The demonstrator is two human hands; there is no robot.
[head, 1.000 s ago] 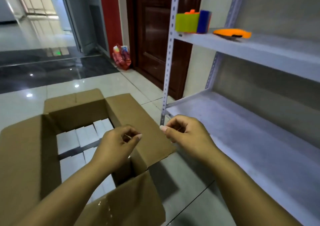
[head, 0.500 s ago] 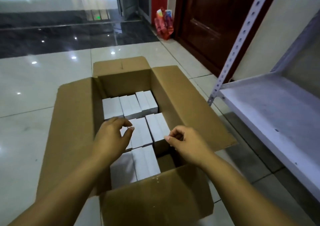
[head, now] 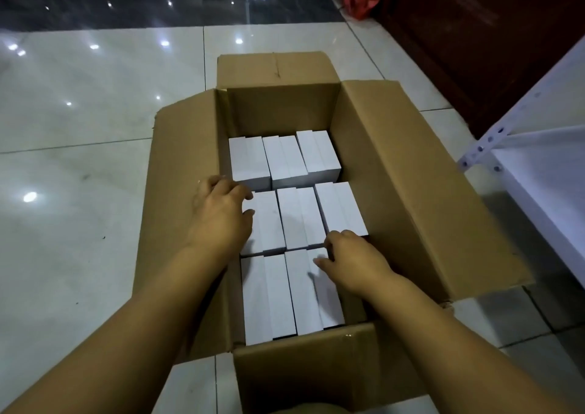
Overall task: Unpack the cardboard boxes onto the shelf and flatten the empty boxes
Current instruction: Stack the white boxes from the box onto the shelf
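Unpacking begins: the left hand (head: 221, 214) and right hand (head: 351, 260) curl their fingers onto white cartons (head: 297, 220) inside the open cardboard box (head: 411, 173), gripping none cleanly yet; next, pinch one and lift it toward the shelf (head: 544, 179) at right.

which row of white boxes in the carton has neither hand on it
The far row, against the carton's back wall. The left hand lies on the middle row; the right hand lies on the near row.

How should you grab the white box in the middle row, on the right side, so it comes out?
Come from above. That white box is packed tight against its neighbour, so its long sides are hard to reach. Its short ends show small gaps, so probably pinch those, as the right hand is reaching at its near end, and lift straight up out of the cardboard box.
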